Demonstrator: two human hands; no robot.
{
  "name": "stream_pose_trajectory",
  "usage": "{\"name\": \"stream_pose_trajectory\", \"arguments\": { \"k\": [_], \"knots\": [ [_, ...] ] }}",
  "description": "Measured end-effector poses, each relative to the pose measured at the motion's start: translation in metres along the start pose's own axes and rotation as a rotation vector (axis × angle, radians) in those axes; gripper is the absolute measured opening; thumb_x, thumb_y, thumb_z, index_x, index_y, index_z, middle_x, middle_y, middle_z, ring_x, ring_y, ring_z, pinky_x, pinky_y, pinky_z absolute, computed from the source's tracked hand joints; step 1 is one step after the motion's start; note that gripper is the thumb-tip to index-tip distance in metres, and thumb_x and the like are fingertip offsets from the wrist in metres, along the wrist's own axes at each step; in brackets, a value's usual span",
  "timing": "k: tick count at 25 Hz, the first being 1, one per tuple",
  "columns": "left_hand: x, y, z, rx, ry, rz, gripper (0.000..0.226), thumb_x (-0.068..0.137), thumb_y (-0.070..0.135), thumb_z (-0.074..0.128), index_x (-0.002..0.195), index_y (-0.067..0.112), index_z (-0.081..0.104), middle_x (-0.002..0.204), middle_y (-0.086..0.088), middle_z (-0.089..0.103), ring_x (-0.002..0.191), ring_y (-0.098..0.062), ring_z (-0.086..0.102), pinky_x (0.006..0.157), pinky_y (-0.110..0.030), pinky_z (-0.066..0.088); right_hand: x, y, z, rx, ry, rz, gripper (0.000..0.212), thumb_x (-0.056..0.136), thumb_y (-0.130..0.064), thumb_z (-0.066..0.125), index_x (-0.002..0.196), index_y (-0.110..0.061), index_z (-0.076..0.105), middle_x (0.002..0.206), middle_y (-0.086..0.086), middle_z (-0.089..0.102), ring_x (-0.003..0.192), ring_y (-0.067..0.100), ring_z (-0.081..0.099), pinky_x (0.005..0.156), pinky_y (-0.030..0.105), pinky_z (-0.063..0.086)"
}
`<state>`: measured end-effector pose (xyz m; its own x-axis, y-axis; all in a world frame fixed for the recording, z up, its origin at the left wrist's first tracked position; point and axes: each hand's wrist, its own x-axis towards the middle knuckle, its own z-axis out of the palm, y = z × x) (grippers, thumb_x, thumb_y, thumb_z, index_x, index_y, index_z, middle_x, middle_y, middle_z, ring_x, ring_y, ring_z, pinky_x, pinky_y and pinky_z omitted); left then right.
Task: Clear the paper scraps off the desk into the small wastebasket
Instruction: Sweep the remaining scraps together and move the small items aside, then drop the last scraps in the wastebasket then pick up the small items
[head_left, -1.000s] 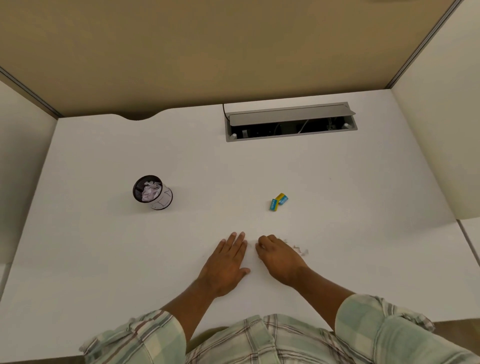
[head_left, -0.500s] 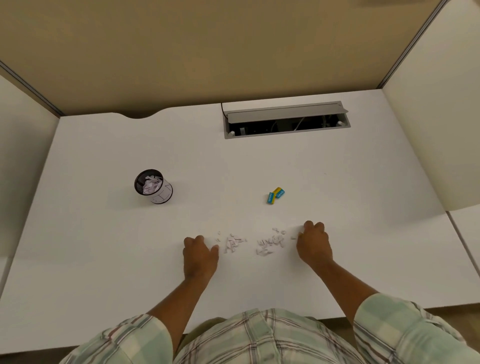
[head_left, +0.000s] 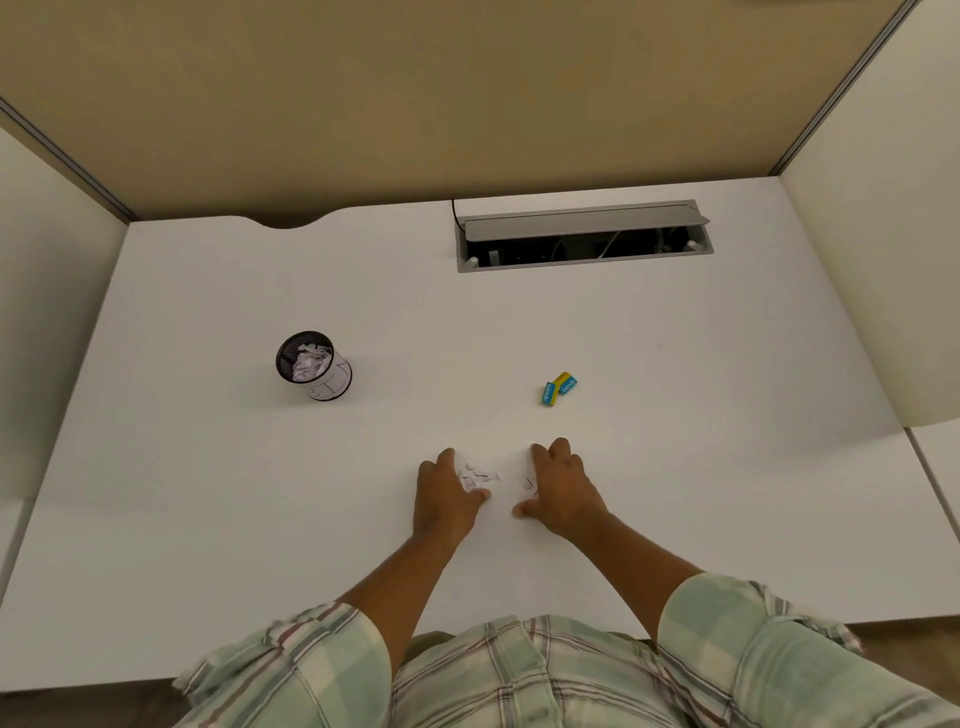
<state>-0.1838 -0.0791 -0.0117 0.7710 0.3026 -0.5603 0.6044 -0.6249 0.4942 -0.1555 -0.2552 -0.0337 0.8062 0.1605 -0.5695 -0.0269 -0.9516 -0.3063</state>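
Observation:
Small white paper scraps lie in a tight heap on the white desk, near its front middle. My left hand rests flat on the desk just left of the heap, its thumb side touching the scraps. My right hand lies flat to the right, with a scrap or two at its inner edge. Both hands hold nothing. The small black mesh wastebasket stands at the left middle of the desk, with crumpled paper inside.
Two small yellow-and-blue boxes lie beyond my right hand. An open grey cable tray is set into the desk at the back. Partition walls close in the desk at the back and on both sides.
My hands, spread wide half a second ago, have swept inward. The scattered scraps are now pushed together into a small heap between them.

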Motion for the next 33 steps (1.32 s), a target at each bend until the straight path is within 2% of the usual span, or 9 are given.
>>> {"name": "stream_pose_trajectory", "arguments": {
  "k": [2,5,9,14,18,21,24,29,33],
  "knots": [
    [0.004,0.003,0.002,0.031,0.015,0.006,0.073,0.08,0.037,0.084,0.139,0.014,0.049,0.132,-0.011,0.052,0.12,-0.028,0.058,0.091,-0.028,0.049,0.003,-0.001,0.002,-0.022,0.004,-0.015,0.077,0.076,-0.042,0.085,0.134,-0.02,0.04,0.128,0.008,0.036,0.112,0.026,0.049,0.089,0.042,0.057],
    [0.008,0.008,0.009,0.081,0.05,0.007,0.069,0.078,0.049,0.083,0.129,0.015,0.053,0.123,-0.009,0.056,0.109,-0.028,0.064,0.086,-0.03,0.056,0.006,-0.005,0.008,-0.032,0.059,-0.061,0.05,0.086,-0.029,0.077,0.127,-0.019,0.05,0.125,0.008,0.041,0.105,0.024,0.053,0.086,0.037,0.057],
    [0.01,0.009,0.02,0.143,0.112,0.054,0.042,0.084,0.032,0.081,0.115,0.013,0.06,0.114,-0.011,0.061,0.097,-0.026,0.068,0.085,-0.037,0.062,0.008,-0.011,0.019,0.002,0.125,-0.1,0.023,0.099,-0.02,0.056,0.121,-0.014,0.059,0.115,0.005,0.05,0.09,0.017,0.052,0.079,0.026,0.052],
    [0.013,0.009,0.028,0.131,0.134,0.075,0.019,0.092,0.02,0.072,0.109,0.009,0.075,0.11,-0.009,0.073,0.098,-0.022,0.071,0.09,-0.026,0.056,0.009,-0.018,0.02,-0.062,0.135,-0.161,0.018,0.1,-0.011,0.052,0.11,-0.011,0.067,0.111,0.01,0.057,0.096,0.023,0.06,0.084,0.028,0.053],
    [0.016,0.009,0.028,0.06,0.075,0.039,0.013,0.092,0.01,0.071,0.101,0.004,0.077,0.103,-0.011,0.077,0.095,-0.024,0.074,0.092,-0.032,0.06,0.018,-0.021,0.011,0.013,0.095,-0.062,0.017,0.092,-0.004,0.06,0.101,-0.009,0.074,0.106,0.009,0.07,0.097,0.024,0.066,0.087,0.027,0.053],
    [0.022,0.003,0.018,-0.05,0.048,-0.008,0.01,0.087,0.0,0.071,0.084,0.005,0.08,0.09,-0.01,0.078,0.082,-0.021,0.073,0.081,-0.03,0.062,0.018,-0.017,0.002,0.202,0.102,0.075,0.013,0.085,-0.005,0.069,0.09,-0.01,0.08,0.093,0.004,0.076,0.087,0.02,0.071,0.084,0.029,0.058],
    [0.025,-0.007,0.001,-0.178,0.033,-0.06,0.02,0.08,-0.005,0.074,0.067,0.009,0.078,0.076,-0.006,0.077,0.071,-0.022,0.074,0.072,-0.035,0.065,0.011,-0.019,-0.006,0.519,0.116,0.184,0.009,0.075,-0.001,0.078,0.076,-0.01,0.079,0.08,0.004,0.076,0.073,0.018,0.071,0.066,0.024,0.058],
    [0.029,-0.016,-0.046,-0.4,0.079,-0.133,0.02,0.081,-0.003,0.078,0.066,0.011,0.077,0.074,-0.003,0.075,0.065,-0.022,0.075,0.066,-0.04,0.066,0.01,-0.064,-0.027,0.745,0.119,0.211,0.009,0.073,-0.004,0.084,0.072,-0.011,0.076,0.073,0.004,0.076,0.058,0.013,0.07,0.053,0.02,0.051],
    [0.043,-0.017,-0.101,-0.485,0.188,-0.131,0.019,0.083,-0.001,0.074,0.069,0.01,0.077,0.072,0.0,0.075,0.062,-0.02,0.075,0.064,-0.036,0.066,0.027,-0.127,-0.049,0.788,0.124,0.09,0.009,0.074,-0.003,0.082,0.073,-0.009,0.076,0.073,0.003,0.077,0.063,0.02,0.075,0.065,0.029,0.061]
  ]
}}
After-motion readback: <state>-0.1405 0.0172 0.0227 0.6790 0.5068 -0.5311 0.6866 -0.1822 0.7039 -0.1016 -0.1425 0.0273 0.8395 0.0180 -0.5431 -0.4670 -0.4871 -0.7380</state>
